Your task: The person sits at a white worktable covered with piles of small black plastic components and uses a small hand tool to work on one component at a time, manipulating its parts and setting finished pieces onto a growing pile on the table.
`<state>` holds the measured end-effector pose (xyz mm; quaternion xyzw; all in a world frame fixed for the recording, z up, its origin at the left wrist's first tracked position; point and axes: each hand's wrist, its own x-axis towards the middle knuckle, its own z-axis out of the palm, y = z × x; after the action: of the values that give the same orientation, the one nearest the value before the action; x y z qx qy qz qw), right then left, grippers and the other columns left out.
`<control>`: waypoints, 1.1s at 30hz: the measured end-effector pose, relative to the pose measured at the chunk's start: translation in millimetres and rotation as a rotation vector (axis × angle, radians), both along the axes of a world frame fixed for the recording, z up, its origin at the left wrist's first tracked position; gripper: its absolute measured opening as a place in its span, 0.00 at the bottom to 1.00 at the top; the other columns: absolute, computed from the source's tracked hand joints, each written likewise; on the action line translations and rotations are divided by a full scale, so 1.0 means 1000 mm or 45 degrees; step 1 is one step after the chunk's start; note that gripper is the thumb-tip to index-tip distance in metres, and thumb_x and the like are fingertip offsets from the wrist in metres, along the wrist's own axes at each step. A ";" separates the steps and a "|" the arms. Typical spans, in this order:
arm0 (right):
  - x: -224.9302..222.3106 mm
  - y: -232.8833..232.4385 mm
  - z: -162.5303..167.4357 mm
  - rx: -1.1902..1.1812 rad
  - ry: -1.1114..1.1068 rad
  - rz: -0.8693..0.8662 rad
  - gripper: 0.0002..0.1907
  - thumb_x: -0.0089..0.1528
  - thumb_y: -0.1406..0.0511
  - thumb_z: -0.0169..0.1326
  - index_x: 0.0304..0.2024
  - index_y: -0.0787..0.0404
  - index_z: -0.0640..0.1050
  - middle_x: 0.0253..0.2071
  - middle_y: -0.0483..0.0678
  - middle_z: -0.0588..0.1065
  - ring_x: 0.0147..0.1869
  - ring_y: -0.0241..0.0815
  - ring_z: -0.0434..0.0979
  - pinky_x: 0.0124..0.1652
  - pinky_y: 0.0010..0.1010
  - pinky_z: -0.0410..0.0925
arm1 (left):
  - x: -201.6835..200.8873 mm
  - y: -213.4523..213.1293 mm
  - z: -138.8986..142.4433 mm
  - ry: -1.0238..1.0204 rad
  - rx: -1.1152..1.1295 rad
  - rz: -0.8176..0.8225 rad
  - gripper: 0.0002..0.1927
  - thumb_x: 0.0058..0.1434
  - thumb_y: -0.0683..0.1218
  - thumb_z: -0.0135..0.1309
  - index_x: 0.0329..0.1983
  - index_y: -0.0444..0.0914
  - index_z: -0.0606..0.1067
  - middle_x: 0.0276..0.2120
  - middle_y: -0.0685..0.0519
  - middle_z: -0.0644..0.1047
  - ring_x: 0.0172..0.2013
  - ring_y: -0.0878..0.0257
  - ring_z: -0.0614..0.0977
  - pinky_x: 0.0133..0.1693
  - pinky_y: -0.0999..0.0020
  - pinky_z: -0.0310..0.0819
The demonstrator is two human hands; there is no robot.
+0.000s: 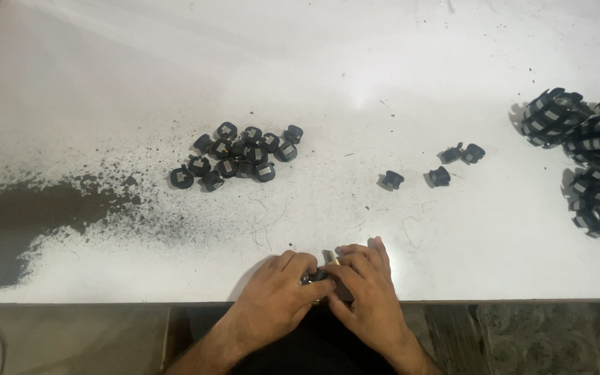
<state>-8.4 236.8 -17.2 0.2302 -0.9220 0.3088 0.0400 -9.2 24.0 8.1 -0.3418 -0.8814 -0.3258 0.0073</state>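
Down at the near edge of the white table (383, 55), I have both hands pressed together over one small dark part (316, 277). My left hand (276, 295) is curled around it from the left, fingers bent tight, and my right hand (366, 288) closes over it from the right, its fingers reaching across the top. A thin pale metal piece (328, 256) shows just above the fingertips of both hands; I cannot tell which hand actually grips it. Most of the dark part is hidden under my fingers, so its shape is unclear.

Farther out and to the left sits a cluster of small black caps (241, 154), each with a pale insert, packed touching one another. To the right of centre lie three loose black pieces (392, 180), well apart from the cluster, with a fourth joined pair (463, 153) beyond them. At the far right edge is a heap of larger black slotted wheels (595, 163) with silvery strips, partly cut off by the frame.

Dark powder (29, 215) is spread across the left side of the table, thinning into specks toward the cluster. A few fine strands (265, 222) lie between my hands and the caps. Nothing lies directly between my hands and the loose pieces.
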 end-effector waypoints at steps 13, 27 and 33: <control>0.015 -0.014 -0.007 -0.073 0.184 -0.154 0.21 0.48 0.63 0.69 0.43 0.60 0.80 0.42 0.50 0.73 0.58 0.54 0.71 0.67 0.65 0.47 | 0.031 -0.019 -0.002 -0.116 0.314 0.177 0.15 0.50 0.48 0.69 0.38 0.39 0.80 0.60 0.43 0.71 0.65 0.45 0.68 0.61 0.47 0.64; 0.035 -0.024 -0.035 -0.448 0.358 -0.030 0.19 0.53 0.74 0.64 0.44 0.60 0.74 0.41 0.50 0.77 0.55 0.51 0.79 0.70 0.64 0.53 | 0.031 -0.002 -0.019 -0.023 0.161 0.572 0.08 0.55 0.45 0.63 0.38 0.40 0.80 0.51 0.51 0.77 0.60 0.52 0.74 0.67 0.39 0.50; 0.035 -0.028 -0.030 -0.457 0.348 -0.068 0.19 0.52 0.75 0.65 0.44 0.60 0.74 0.41 0.50 0.77 0.54 0.51 0.80 0.68 0.64 0.57 | 0.036 -0.001 -0.028 0.068 0.232 0.581 0.08 0.53 0.42 0.63 0.36 0.40 0.79 0.51 0.51 0.77 0.59 0.52 0.75 0.66 0.39 0.53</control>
<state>26.4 209.3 -47.4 0.2348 -0.8441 0.4326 0.2130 27.1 23.3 -20.2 -0.1404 -0.9022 -0.3849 0.1346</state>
